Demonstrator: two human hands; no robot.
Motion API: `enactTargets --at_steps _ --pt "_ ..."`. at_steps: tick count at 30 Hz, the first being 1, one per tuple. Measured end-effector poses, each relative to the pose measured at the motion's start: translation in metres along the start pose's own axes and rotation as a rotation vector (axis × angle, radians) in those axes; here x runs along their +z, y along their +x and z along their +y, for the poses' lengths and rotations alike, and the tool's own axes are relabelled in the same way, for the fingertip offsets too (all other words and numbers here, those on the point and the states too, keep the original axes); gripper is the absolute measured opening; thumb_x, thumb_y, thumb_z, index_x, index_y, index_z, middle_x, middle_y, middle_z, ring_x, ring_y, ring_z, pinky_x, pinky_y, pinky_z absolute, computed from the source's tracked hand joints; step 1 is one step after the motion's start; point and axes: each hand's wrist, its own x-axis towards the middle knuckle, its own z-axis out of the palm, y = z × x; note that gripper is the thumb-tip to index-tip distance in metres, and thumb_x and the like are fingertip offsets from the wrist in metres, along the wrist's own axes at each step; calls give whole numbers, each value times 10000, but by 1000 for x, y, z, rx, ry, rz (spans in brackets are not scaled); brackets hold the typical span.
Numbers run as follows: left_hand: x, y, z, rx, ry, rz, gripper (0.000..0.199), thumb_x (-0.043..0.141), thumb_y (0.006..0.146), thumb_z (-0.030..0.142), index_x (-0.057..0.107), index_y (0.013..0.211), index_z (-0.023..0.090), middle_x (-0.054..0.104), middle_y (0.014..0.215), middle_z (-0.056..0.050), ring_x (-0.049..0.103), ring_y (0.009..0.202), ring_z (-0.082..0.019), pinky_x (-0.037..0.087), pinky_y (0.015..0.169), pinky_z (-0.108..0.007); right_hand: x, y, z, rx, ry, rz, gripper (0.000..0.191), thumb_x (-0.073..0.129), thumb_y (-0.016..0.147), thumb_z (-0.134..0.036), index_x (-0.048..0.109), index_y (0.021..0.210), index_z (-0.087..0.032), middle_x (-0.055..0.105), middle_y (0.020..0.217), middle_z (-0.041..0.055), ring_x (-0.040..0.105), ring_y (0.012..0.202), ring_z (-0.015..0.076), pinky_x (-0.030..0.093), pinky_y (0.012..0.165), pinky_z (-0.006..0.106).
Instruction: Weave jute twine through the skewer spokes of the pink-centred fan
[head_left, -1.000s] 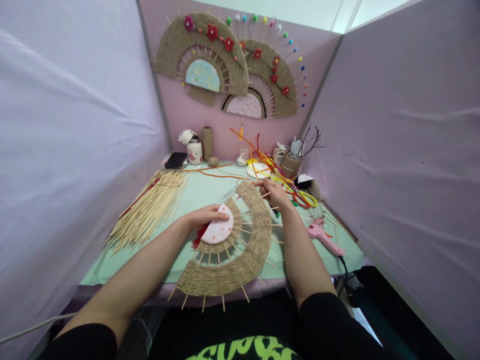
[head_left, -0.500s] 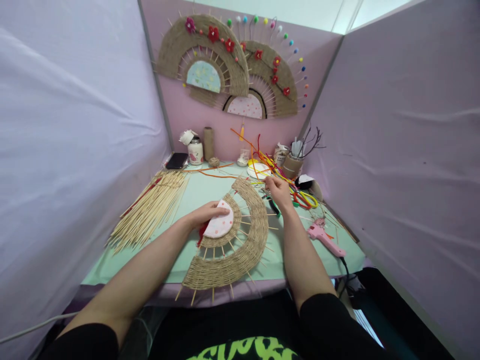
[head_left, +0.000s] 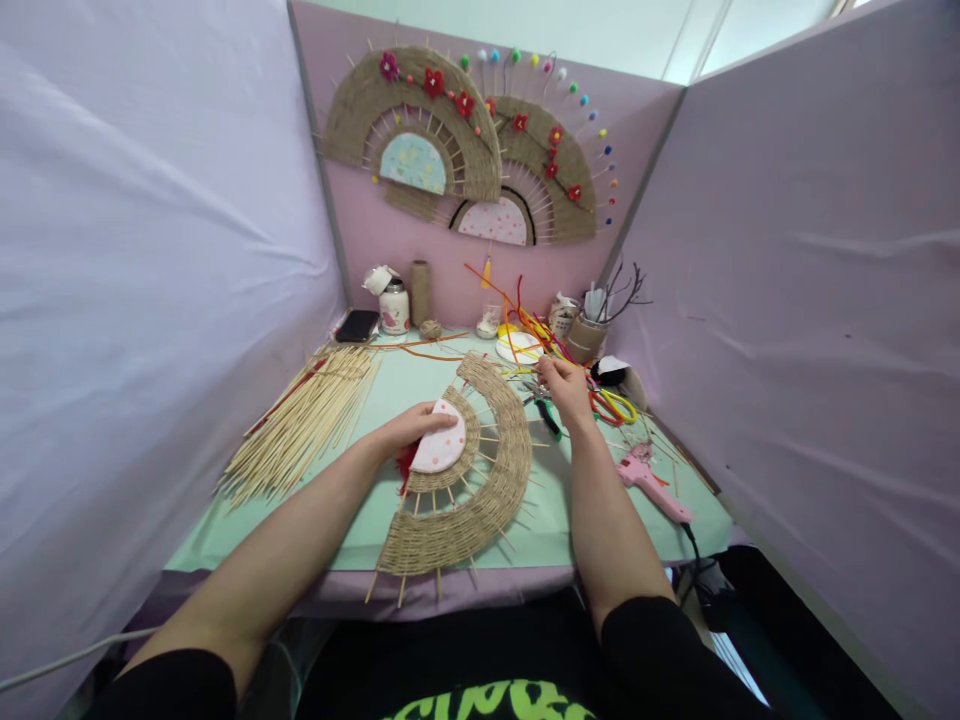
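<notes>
A woven half-round fan (head_left: 504, 470) with thin sticks poking from its edge is tilted over the front of the table. My left hand (head_left: 420, 425) grips it at the white dotted half-disc (head_left: 440, 443), thumb on top and the other fingers hidden behind. Something red (head_left: 405, 468) shows just below that hand. Beyond the fan's upper right, my right hand (head_left: 561, 385) is closed in a pinch near the pliers (head_left: 550, 417); whatever its fingertips hold is too small to make out.
Thin sticks (head_left: 307, 425) lie in a pile at left. A pink glue gun (head_left: 652, 485) rests at right, its cable over the edge. Behind are colourful pipe cleaners (head_left: 619, 405), a phone (head_left: 358, 325), a jar (head_left: 394, 307) and a holder with twigs (head_left: 586, 337).
The view has tilted up slightly. My right hand has shifted a little to the right, away from the fan, and the fan has turned slightly in my left hand.
</notes>
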Motion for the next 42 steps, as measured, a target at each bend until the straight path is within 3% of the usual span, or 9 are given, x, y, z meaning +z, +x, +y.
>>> enactTargets --at_steps 5,11,17,19,24,27,36,42 --pt "-4 3 -2 12 -19 9 248 713 650 283 572 789 134 678 675 -51 612 539 -137 462 502 -227 2 -4 -6 5 111 -72 428 536 749 -585 632 670 -176 487 557 -2 420 537 119 314 516 256" --pt "-3 1 -2 44 -95 -3 249 729 641 272 559 769 142 674 667 -44 614 550 -133 466 521 -225 4 -4 -9 102 260 -131 553 435 753 -686 655 733 -179 521 601 23 425 537 121 314 510 265" --pt "0 1 -2 46 -124 -8 265 731 645 304 581 783 134 686 709 -65 629 587 -147 486 568 -245 9 -5 -6 198 362 -345 655 372 707 -775 649 733 -182 564 619 45 489 591 154 378 537 279" --pt "0 2 -4 51 -119 -22 284 742 636 322 593 789 135 695 738 -71 638 615 -152 491 592 -249 7 -5 -5 228 377 -407 624 398 711 -752 646 739 -180 576 635 44 511 613 159 390 549 277" --pt "0 5 -5 64 -92 -22 304 748 633 353 611 794 135 702 763 -72 642 636 -150 492 614 -250 2 -7 -6 276 363 -468 337 604 712 -519 640 756 -186 558 638 -7 476 552 107 350 512 235" --pt "0 5 -5 63 -83 -11 300 744 637 354 607 793 138 701 764 -71 642 632 -150 492 610 -249 3 -8 -7 291 320 -445 304 644 692 -477 639 746 -178 538 620 -16 441 525 91 318 485 224" --pt "-1 6 -2 171 -125 171 249 713 636 303 586 769 135 667 656 -34 608 553 -133 465 533 -230 7 -5 -4 216 234 -285 466 564 709 -605 640 737 -146 444 562 -24 336 484 77 257 461 227" --pt "-2 9 -2 238 -95 218 275 713 609 332 596 752 128 659 649 -24 595 547 -132 443 526 -231 7 -5 -6 10 -90 -56 470 522 736 -606 615 627 -158 497 548 -11 427 544 118 322 539 249"
